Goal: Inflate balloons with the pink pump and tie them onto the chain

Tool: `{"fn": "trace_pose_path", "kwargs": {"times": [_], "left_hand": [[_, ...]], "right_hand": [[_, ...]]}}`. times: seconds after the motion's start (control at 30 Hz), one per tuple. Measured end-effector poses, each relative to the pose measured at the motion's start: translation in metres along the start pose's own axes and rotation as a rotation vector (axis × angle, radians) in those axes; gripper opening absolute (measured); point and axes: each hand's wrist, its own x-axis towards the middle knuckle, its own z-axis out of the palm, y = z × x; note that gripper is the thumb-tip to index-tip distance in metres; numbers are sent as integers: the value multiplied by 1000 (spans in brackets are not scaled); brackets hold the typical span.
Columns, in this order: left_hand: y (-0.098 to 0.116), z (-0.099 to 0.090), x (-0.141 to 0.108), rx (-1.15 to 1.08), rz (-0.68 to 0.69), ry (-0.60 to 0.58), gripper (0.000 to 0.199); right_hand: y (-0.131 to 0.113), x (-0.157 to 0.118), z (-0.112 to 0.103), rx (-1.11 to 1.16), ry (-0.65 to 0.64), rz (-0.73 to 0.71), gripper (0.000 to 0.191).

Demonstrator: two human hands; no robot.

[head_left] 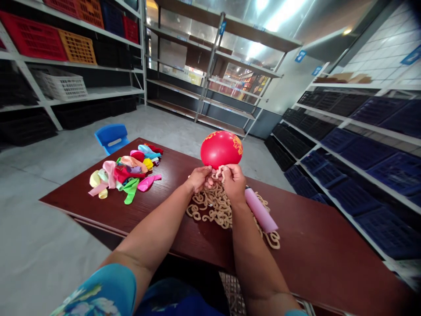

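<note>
A red balloon with yellow printing, blown up, rises just beyond my two hands. At its lower end, my left hand is closed, the thumb pressed near the balloon's neck, which the fingers mostly hide. My right hand pinches a piece of beige cord beside the balloon. Beneath both hands lies a tangled heap of beige cord in curls. A pink cylinder, apparently a hand pump, rests on the cord to the right of my right hand.
Uninflated balloons in many colours are piled on the left of the dark brown table. Behind that corner stands a blue plastic chair. Shelves with crates line the left, and dark blue crates fill the right rack.
</note>
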Motion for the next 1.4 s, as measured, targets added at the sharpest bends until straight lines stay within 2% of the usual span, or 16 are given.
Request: {"fn": "trace_pose_path", "kwargs": {"times": [0.1, 0.2, 0.4, 0.47, 0.67, 0.83, 0.93, 1.03, 1.13, 1.23, 1.3, 1.4], "left_hand": [[-1, 0, 0, 39, -7, -4, 24], [-3, 1, 0, 62, 0, -7, 25], [-3, 1, 0, 216, 76, 143, 28], [-2, 2, -1, 244, 102, 156, 28], [-2, 6, -2, 267, 117, 101, 30], [-9, 6, 3, 318, 107, 39, 30], [-12, 3, 4, 345, 100, 34, 31], [-12, 0, 2, 450, 166, 59, 32], [-10, -1, 0, 611, 289, 107, 31], [-10, -4, 2, 730, 394, 117, 32], [-12, -5, 5, 732, 409, 77, 32], [-18, -8, 9, 633, 345, -4, 32]], "right_hand": [[0, -1, 0, 0, 17, -14, 23], [2, -1, -2, -98, 21, -22, 25], [2, 0, -5, -218, 36, -17, 26], [3, 0, -5, -222, 38, -12, 27], [10, -1, -3, -226, 26, -5, 27], [11, -2, 0, -123, 5, 33, 28], [11, -1, -1, -132, 36, 22, 28], [11, 0, -5, -269, 104, -50, 26], [13, 2, -10, -437, 148, -128, 23], [13, 3, -12, -434, 186, -127, 23], [12, 3, -13, -385, 197, -103, 23], [11, 3, -12, -337, 225, -66, 24]]}}
